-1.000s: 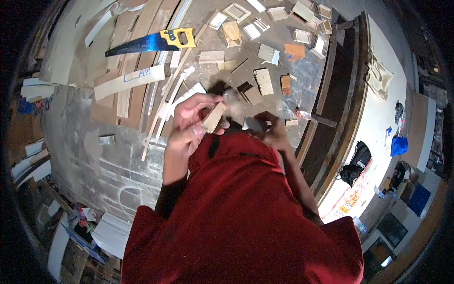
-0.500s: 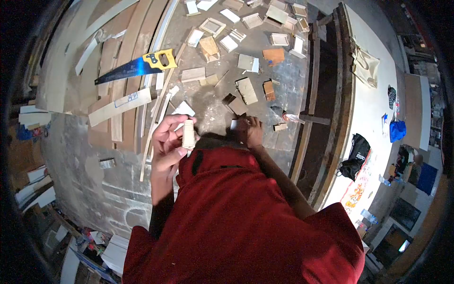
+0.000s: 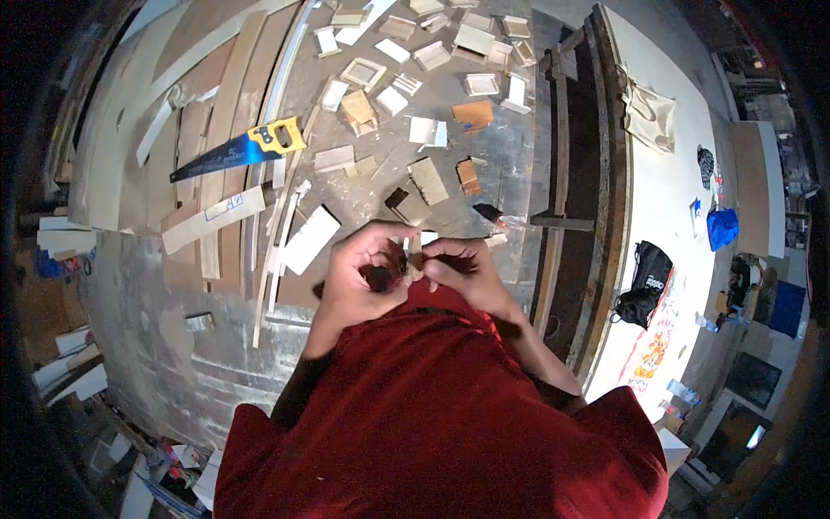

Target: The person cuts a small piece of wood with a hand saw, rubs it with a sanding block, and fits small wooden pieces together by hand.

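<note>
In front of my red shirt, both hands meet around a small pale wooden piece [image 3: 415, 249]. My left hand [image 3: 359, 272] curls round it from the left, with thumb and fingers closing on its edges. From the right, my right hand [image 3: 467, 272] has its fingertips pinched together against the same piece; whether they grip it or something tiny is hidden. Just beyond the hands lie a small open wooden box [image 3: 406, 206] and a flat light board [image 3: 428, 180]. A white panel [image 3: 311, 240] rests left of my left hand.
A yellow-handled handsaw [image 3: 238, 149] lies on long planks at the left. Several small wooden boxes and offcuts, among them a tray-like frame [image 3: 363, 74], spread over the work surface ahead. At the right, a white table [image 3: 670, 190] carries a cloth bag [image 3: 650, 117] and a black bag [image 3: 648, 281].
My right hand has come up and left to meet the wooden piece. My left hand has moved right with that piece, bringing it to the middle. The view has shifted slightly.
</note>
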Tool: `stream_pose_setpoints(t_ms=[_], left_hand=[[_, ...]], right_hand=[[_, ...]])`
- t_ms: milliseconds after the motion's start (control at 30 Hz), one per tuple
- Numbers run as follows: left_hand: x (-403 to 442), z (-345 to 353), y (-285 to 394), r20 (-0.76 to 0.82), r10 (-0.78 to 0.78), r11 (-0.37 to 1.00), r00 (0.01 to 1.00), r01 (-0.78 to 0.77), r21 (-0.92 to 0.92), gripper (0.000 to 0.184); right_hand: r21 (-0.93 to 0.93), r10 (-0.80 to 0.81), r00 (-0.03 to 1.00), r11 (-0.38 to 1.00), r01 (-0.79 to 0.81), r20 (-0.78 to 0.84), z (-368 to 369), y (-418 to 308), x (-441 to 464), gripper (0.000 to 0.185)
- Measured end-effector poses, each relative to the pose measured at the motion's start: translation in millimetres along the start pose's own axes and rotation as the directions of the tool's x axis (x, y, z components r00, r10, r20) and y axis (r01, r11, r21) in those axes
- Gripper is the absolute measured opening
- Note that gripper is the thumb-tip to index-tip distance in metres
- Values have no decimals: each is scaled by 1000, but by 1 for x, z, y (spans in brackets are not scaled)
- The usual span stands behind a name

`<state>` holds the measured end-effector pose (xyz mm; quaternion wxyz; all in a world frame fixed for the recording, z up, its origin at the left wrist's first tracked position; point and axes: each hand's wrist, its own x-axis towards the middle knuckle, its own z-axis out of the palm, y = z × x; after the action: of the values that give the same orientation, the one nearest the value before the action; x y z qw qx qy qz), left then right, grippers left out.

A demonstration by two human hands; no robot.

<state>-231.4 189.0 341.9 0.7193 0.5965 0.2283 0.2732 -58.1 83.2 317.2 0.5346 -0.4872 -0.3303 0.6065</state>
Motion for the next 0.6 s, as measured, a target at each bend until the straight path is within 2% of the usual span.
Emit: stream_pose_setpoints(t_ms=[67, 133, 200, 233, 267, 300, 333, 433, 500, 533, 567, 600], left_hand=[[-1, 21, -4, -28, 4, 996, 1000, -1, 93, 53], [-1, 38, -3, -14, -18, 997, 1000, 19, 73, 55], [0, 57, 1, 19, -87, 994, 996, 88, -63, 54], [1, 66, -7, 18, -37, 978, 999, 39, -204, 49], [3, 78, -10, -27, -47, 969, 999, 39, -243, 40], [5, 87, -13, -71, -78, 985, 994, 66, -162, 36], [6, 94, -18, -116, -109, 992, 987, 100, -81, 32], [6, 113, -32, -223, -151, 988, 963, 143, -53, 27], [1, 114, -41, -269, -148, 988, 952, 151, -11, 27], [0, 116, -43, -315, -141, 987, 939, 159, 33, 27], [1, 122, -42, -391, -95, 993, 916, 112, 23, 27], [-1, 125, -46, -395, -97, 993, 913, 115, 23, 27]], right_hand=[[-123, 37, 998, 992, -43, -52, -9, -5, -7, 13], [-111, 24, 998, 993, -30, -55, -20, -12, -19, 9], [-28, -33, 993, 999, 30, -109, -33, -14, -31, 9], [-25, -34, 994, 999, 31, -102, -40, -18, -37, 9], [-105, -19, 995, 994, 9, -96, -47, -23, -44, 9], [-184, -4, 996, 983, -13, -92, -53, -27, -49, 10], [-178, -3, 996, 984, -13, -86, -59, -28, -53, 10], [-120, -47, 994, 992, 35, -101, -82, -26, -64, 18], [-447, -114, 963, 895, -7, -242, -119, -22, -71, 27], [-598, -189, 932, 801, -37, -310, -147, -1, -70, 36], [-695, -218, 897, 708, -126, -384, -174, 11, -70, 36], [-727, -213, 863, 648, -227, -459, -201, 28, -69, 39]])
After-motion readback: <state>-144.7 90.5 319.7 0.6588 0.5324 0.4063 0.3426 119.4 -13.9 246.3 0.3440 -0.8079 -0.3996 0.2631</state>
